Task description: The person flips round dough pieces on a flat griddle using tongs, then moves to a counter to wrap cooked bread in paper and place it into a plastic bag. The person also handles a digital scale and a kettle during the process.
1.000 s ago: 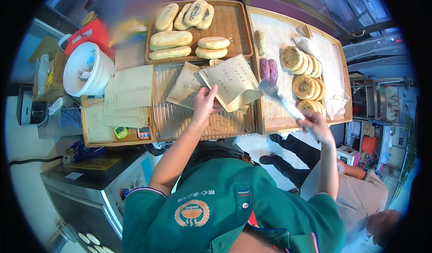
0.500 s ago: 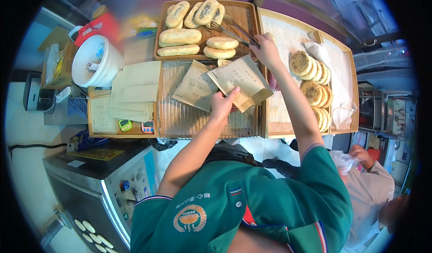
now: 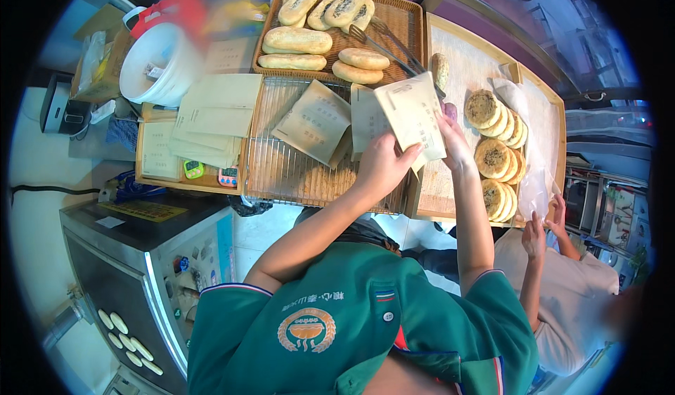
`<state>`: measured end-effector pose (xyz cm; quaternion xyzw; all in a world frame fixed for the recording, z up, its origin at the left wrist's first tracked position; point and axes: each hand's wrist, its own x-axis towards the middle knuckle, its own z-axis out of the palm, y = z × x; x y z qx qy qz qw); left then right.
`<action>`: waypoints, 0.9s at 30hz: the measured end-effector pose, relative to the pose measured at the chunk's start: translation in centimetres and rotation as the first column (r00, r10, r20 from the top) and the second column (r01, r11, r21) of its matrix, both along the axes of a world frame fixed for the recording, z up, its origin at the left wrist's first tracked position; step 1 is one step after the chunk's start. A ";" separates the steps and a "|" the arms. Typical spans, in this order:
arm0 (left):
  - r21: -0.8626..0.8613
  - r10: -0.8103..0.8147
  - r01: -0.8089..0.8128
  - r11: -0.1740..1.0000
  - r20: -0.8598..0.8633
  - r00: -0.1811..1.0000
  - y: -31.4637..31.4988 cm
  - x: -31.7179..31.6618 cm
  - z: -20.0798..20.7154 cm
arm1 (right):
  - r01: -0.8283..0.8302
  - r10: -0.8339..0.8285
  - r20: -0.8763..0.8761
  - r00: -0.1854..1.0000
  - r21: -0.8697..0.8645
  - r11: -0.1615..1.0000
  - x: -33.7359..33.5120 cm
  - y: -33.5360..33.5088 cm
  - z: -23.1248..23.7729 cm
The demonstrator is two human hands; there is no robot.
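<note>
Both hands are on a brown paper bag [image 3: 413, 117] above the join of the wire rack and the right-hand tray. My left hand [image 3: 385, 162] pinches its lower left part, thumb on the front. My right hand [image 3: 455, 140] grips its right edge, fingers partly hidden behind the paper. A second paper bag [image 3: 365, 117] sits partly behind the held one. Another bag [image 3: 313, 124] lies on the wire rack [image 3: 271, 173]. Metal tongs [image 3: 397, 52] rest in the wicker tray [image 3: 404, 26], beside long oval breads [image 3: 298, 41], some with dark toppings.
Round flatbreads [image 3: 491, 157] stand in stacks in the wooden tray [image 3: 439, 198] at right. A co-worker's hands [image 3: 545, 230] hold a clear plastic bag [image 3: 538, 191] at its corner. Flat paper bags [image 3: 218, 107], small timers [image 3: 227, 176] and a white bucket [image 3: 158, 65] are at left.
My right hand has let go of the tongs and come down onto the paper bag. My left hand has shifted right with it. The co-worker's hands have moved up to the tray.
</note>
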<state>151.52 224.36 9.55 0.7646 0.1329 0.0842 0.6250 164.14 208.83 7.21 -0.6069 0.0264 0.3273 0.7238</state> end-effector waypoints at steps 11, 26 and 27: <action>-0.143 0.254 -0.274 0.951 -0.144 0.956 3.3 1.7 -7.0 | 0.151 -0.099 0.175 0.980 -0.314 0.937 -3.7 4.7 -2.6; -0.696 0.524 -0.526 0.489 -0.248 0.815 8.3 -6.8 -4.0 | -0.346 0.449 0.443 0.776 -0.297 0.890 -1.6 16.8 -1.6; -0.652 0.522 -0.545 0.527 -0.259 0.813 8.9 -6.9 -5.0 | -0.362 0.488 0.396 0.778 -0.353 0.863 -1.5 17.3 -2.7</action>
